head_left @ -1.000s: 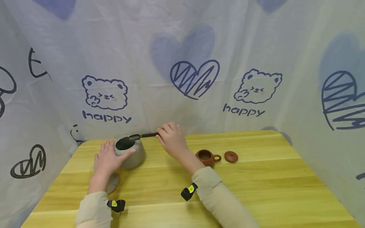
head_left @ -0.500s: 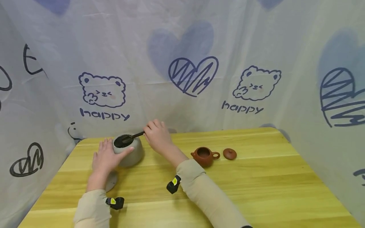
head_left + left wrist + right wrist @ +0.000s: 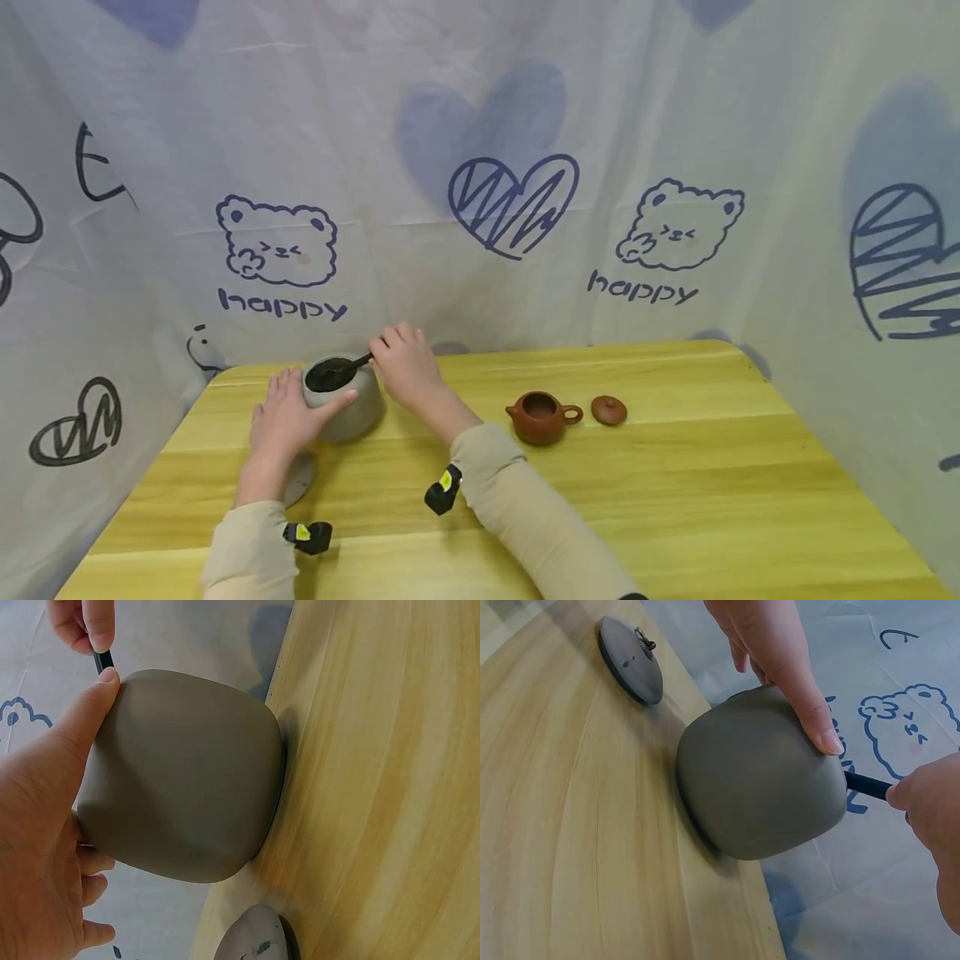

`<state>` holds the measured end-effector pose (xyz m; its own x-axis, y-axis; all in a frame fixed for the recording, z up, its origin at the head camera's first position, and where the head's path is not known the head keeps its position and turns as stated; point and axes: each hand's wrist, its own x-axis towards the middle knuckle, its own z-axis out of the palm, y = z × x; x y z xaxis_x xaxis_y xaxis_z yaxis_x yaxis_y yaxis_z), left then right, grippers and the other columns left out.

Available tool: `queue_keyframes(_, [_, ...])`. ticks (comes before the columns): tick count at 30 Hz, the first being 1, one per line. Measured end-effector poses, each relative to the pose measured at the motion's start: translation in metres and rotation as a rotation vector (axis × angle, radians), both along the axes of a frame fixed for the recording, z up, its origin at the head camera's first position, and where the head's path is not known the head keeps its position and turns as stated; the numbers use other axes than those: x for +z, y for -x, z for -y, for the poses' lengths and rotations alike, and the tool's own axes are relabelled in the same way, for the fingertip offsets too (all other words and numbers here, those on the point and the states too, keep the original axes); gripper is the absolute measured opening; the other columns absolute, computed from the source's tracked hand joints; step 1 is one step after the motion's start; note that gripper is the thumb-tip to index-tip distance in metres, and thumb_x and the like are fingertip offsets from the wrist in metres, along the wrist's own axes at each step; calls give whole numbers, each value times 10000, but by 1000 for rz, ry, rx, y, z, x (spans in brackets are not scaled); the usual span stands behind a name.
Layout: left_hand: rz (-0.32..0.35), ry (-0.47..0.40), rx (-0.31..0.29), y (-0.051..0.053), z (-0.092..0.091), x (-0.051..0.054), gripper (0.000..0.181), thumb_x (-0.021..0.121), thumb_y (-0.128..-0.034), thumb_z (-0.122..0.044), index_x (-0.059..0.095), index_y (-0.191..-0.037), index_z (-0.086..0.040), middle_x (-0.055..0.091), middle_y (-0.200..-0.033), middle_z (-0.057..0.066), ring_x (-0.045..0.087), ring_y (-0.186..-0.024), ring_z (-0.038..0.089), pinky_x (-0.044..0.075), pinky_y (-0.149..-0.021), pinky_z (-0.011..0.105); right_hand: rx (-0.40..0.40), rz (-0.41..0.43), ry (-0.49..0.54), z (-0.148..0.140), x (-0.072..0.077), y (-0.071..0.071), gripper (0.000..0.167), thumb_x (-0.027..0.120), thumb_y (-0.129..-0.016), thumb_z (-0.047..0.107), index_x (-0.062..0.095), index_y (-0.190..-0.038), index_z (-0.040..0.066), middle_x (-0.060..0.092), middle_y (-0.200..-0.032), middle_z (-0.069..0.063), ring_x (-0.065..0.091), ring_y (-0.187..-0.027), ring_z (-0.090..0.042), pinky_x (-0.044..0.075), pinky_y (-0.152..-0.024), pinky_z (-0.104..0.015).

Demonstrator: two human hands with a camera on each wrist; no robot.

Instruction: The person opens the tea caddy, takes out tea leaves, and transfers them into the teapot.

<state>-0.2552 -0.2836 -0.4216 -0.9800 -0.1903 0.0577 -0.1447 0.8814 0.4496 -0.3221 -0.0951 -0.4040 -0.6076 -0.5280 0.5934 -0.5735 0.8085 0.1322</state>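
A squat grey jar (image 3: 356, 412) stands near the back left of the table, its mouth facing up and dark inside. My left hand (image 3: 283, 417) holds it from the left, the thumb laid across the near side by the rim and the fingers around the far side. From the right, my right hand (image 3: 408, 365) pinches the thin dark handle of a black tea scoop (image 3: 359, 363). The scoop's head dips into the jar's mouth, and what it touches inside cannot be made out. In the right wrist view the scoop's handle (image 3: 868, 784) shows between jar and fingers.
A round grey lid (image 3: 630, 661) with a small knob lies on the wooden table (image 3: 675, 500), partly behind my left wrist in the head view. A reddish-brown teapot (image 3: 540, 427), uncovered, stands right of my right hand, its lid (image 3: 609, 410) beside it. A printed cloth (image 3: 510, 317) hangs behind.
My right hand has moved left and brought the scoop's head lower into the jar. The teapot, earlier partly covered by the right arm, is now fully in sight. My left hand stays on the jar.
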Motion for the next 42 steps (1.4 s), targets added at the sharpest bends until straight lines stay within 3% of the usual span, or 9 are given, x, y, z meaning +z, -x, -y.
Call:
queue_keyframes(11, [-1, 8, 1, -2, -2, 7, 1218, 500, -784, -817, 107, -1537, 57, 79, -1586, 330, 24, -1472, 511, 51, -1133, 724, 126, -109, 87, 16, 1, 3, 104, 654, -919, 261, 707, -1008, 254, 646, -975, 82, 541, -968, -126, 429, -780, -259])
queue_keyframes(21, [13, -10, -1, 0, -1, 6, 1227, 498, -784, -818, 84, -1539, 57, 71, -1590, 325, 2, -1474, 507, 43, -1136, 722, 119, 28, 97, 15, 3, 2, 115, 645, -936, 264, 699, -1036, 245, 649, -1010, 76, 531, -987, -138, 439, -813, -259])
queue_keyframes(30, [5, -8, -2, 0, 1, -1, 1245, 475, -767, -847, 110, -1533, 64, 81, -1581, 341, 11, -1471, 514, 66, -1123, 736, 89, 108, 106, 16, -5, 6, 152, 623, -943, 391, 696, -1019, 280, 644, -1029, 100, 517, -966, -127, 444, -826, -268])
queue_keyframes(37, [0, -25, 2, 0, 0, -7, 1246, 483, -762, -847, 111, -1534, 58, 119, -1584, 326, 28, -1471, 513, 100, -1120, 735, 61, 104, 151, 11, -13, 5, 259, 636, -912, 476, 704, -993, 240, 645, -986, 75, 537, -905, -130, 453, -810, -272])
queue_keyframes(42, [-22, -19, 8, 1, 1, -5, 1237, 488, -763, -844, 126, -1533, 54, 145, -1581, 322, 54, -1472, 508, 110, -1116, 737, 133, 16, 179, 9, -11, 7, 238, 648, -913, 442, 698, -956, 214, 638, -957, 61, 539, -876, -139, 451, -762, -266])
